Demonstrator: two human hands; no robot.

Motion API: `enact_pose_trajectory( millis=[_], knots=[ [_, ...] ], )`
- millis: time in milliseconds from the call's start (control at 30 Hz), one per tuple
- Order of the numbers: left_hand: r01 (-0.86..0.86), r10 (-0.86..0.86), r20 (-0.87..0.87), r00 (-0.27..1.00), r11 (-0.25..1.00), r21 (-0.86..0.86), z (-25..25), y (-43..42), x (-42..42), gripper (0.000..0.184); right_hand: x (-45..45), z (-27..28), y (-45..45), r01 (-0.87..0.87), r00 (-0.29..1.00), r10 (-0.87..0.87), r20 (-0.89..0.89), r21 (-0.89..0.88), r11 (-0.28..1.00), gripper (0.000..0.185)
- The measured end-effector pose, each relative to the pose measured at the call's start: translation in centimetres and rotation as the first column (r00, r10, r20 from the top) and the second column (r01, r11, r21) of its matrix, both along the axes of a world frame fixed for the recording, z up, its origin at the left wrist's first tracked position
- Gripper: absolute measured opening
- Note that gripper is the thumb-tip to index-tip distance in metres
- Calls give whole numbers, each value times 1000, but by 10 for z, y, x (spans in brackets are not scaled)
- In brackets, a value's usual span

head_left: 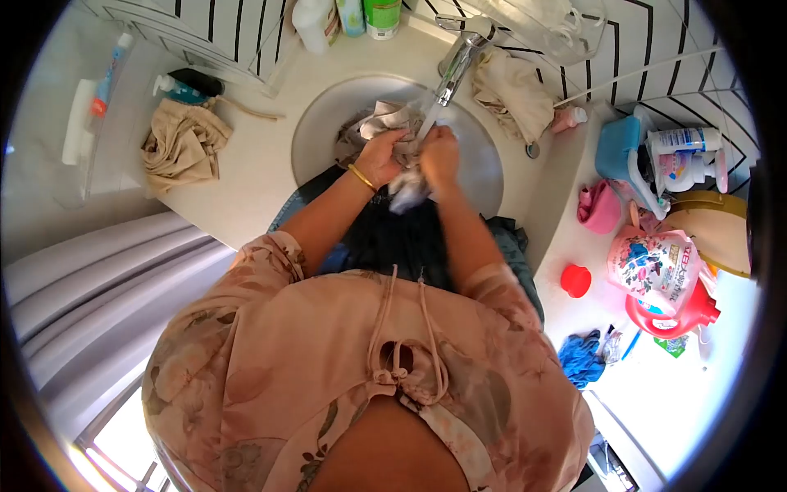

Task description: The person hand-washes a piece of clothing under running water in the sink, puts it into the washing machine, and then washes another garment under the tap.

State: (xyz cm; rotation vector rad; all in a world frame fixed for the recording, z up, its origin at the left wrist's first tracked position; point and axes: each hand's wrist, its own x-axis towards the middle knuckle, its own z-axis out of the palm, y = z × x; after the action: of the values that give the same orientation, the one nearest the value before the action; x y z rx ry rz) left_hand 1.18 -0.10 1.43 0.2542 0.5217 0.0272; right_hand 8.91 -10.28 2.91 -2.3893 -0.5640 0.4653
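Observation:
A wet, bunched beige-and-brown cloth (pixel 385 120) lies in the round sink basin (pixel 475 176). My left hand (pixel 382 157), with a yellow bangle at the wrist, is closed on its left side. My right hand (pixel 440 154) grips the same cloth close beside, right under the chrome faucet (pixel 463 66), from which water seems to run. A pale, motion-blurred end of the cloth hangs below my hands. Dark clothing (pixel 398 238) lies over the front of the basin, beneath my forearms. My fingertips are partly hidden in the folds.
A crumpled beige cloth (pixel 184 143) rests on the left counter, and another beige cloth (pixel 515 92) sits right of the faucet. Bottles (pixel 381 18) stand behind the basin. On the right are a blue bin (pixel 616 148), a pink detergent bag (pixel 656 266) and a red cap (pixel 575 281).

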Motion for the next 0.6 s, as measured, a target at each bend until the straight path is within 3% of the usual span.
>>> enact_pose_trajectory(
  millis=[33, 67, 133, 167, 233, 267, 300, 333, 400, 433, 467, 533, 567, 600],
  knots=[
    [4, -4, 8, 1000, 1000, 21, 15, 0, -2, 26, 24, -22, -15, -169, 986, 168, -13, -123, 978, 30],
    [34, -36, 53, 998, 999, 34, 23, 2, -3, 26, 37, -18, -29, -226, 928, 216, -304, 3, 974, 34],
    [83, -89, 140, 986, 995, 50, 34, 5, -10, 27, 45, 6, -52, -225, 553, 347, -758, 265, 938, 44],
    [24, -45, 166, 985, 991, 130, 49, 2, -11, 36, 44, 21, -54, -61, 537, 280, -796, 294, 954, 47],
    [39, -48, 234, 971, 998, 43, 63, 1, -9, 49, 35, 43, -54, 274, 465, 155, -872, 308, 911, 53],
    [50, -50, 266, 963, 999, 6, 67, 2, -9, 56, 29, 41, -48, 347, 435, 250, -865, 417, 840, 51],
    [82, -95, 112, 989, 990, 113, 70, -3, -5, 71, 20, 37, -38, 418, 412, 350, -841, 516, 748, 50],
    [101, -104, 37, 994, 992, 76, 65, -4, -2, 70, 12, 31, -29, 490, 393, 448, -803, 595, 637, 48],
    [135, -135, -115, 984, 991, -4, 39, -4, 0, 70, 7, 9, -19, 447, 569, 219, -793, 522, 727, 38],
    [92, -92, -30, 995, 996, -9, 24, -4, -3, 69, 8, -3, -14, 432, 649, 101, -754, 474, 767, 33],
    [63, -67, -53, 996, 995, -73, 17, -2, -5, 68, 7, -8, -8, 423, 719, -14, -695, 422, 802, 29],
    [0, -23, -107, 994, 979, -203, 10, 3, -13, 66, -21, 17, 1, 123, 979, -25, -203, 490, 863, 22],
    [1, -25, -118, 993, 981, -196, 10, 6, -14, 61, -38, 31, 5, -64, 996, 27, 87, 458, 887, 21],
    [-34, -9, -65, 998, 776, -629, 6, 8, -19, 57, -53, 41, 8, -234, 927, 91, 365, 370, 899, 20]
  ],
)
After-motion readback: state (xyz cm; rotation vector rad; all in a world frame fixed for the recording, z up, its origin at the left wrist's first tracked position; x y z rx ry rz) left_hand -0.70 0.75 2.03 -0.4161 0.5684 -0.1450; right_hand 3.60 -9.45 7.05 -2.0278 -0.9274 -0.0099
